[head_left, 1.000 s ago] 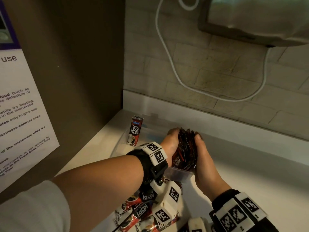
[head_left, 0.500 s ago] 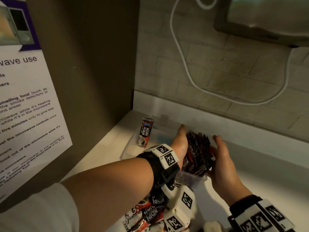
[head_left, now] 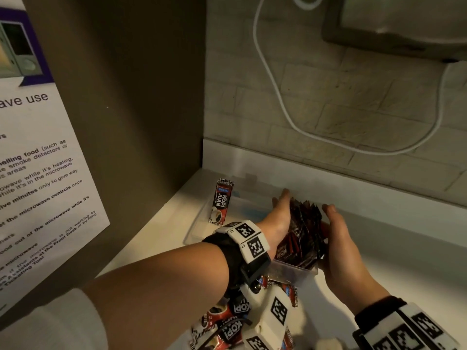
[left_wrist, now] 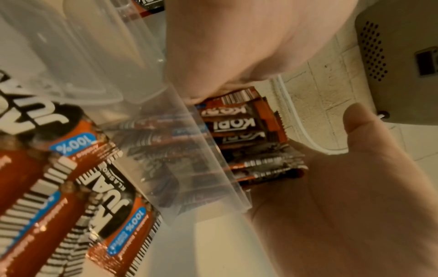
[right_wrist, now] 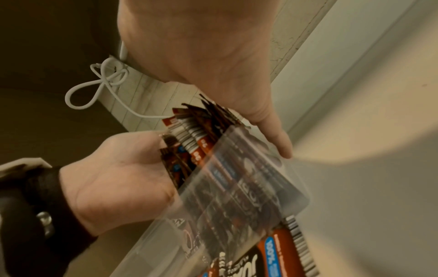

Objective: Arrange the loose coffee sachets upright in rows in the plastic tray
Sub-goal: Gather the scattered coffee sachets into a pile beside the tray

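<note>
Pressing in from both sides, the left hand [head_left: 279, 218] and right hand [head_left: 336, 238] sandwich a bundle of sachets [head_left: 304, 231] standing on end at the near end of the clear tray [head_left: 293, 270]. Neither grip is clenched: the fingers of both lie straight, flat against the outer packets, the left at 9 o'clock of the bundle and the right at 3 o'clock. The wrist views show the packets' lower halves behind the tray wall and their tops fanning unevenly above it.

One sachet [head_left: 222, 202] stands alone at the tray's far left corner, at about 10 o'clock from the hands, well apart from the bundle. More loose ones [head_left: 227, 324] lie in a heap on the desk [head_left: 394, 251] at 6 o'clock, under the left forearm. A white cable [head_left: 283, 107] loops down the brick wall behind.

Judging by this, the row is being squared up, and much of the task remains. The risk I see is in the letting go: the packets are thin and slick, with only palm pressure holding them upright, so if either hand draws away too quickly the row may topple toward the tray's empty stretch. Squeezing harder could buckle the middle ones upward. The light tray may also skid if pushed sideways.
</note>
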